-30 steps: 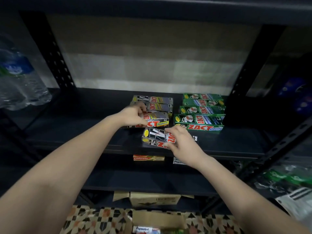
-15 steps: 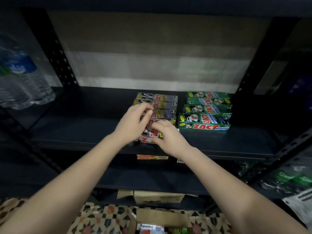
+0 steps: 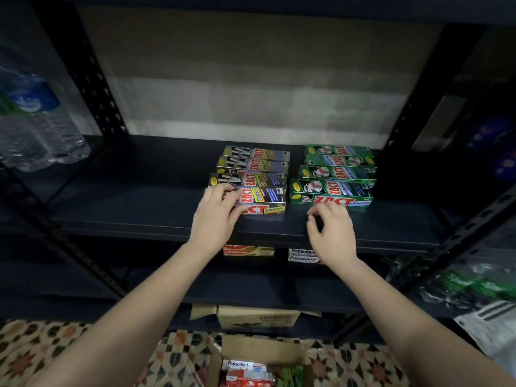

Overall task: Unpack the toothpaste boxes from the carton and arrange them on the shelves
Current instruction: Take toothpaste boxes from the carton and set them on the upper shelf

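Observation:
Several silver Zact Smokers boxes (image 3: 255, 174) lie in a row, front to back, on the dark shelf (image 3: 134, 216). Beside them on the right stand stacked green Zact Whitening boxes (image 3: 335, 177). My left hand (image 3: 216, 216) grips the left end of the front silver box (image 3: 264, 201), fingers on top and thumb on its front face. My right hand (image 3: 331, 233) hovers over the shelf edge just in front of the green boxes, fingers loosely curled, holding nothing. The open carton (image 3: 262, 351) sits on the floor below with Pepsodent boxes (image 3: 241, 367) inside.
On the shelf below lie a Colgate box (image 3: 248, 251) and Pepsodent boxes (image 3: 303, 255). A second cardboard box (image 3: 259, 317) sits on the bottom shelf. Water bottles (image 3: 36, 121) stand at the left, plastic-wrapped goods (image 3: 474, 280) at the right. Black uprights frame the bay.
The silver box my right hand carried now lies at the front of the silver row. My right hand has let go and drawn back to the right. My left hand stays on that box.

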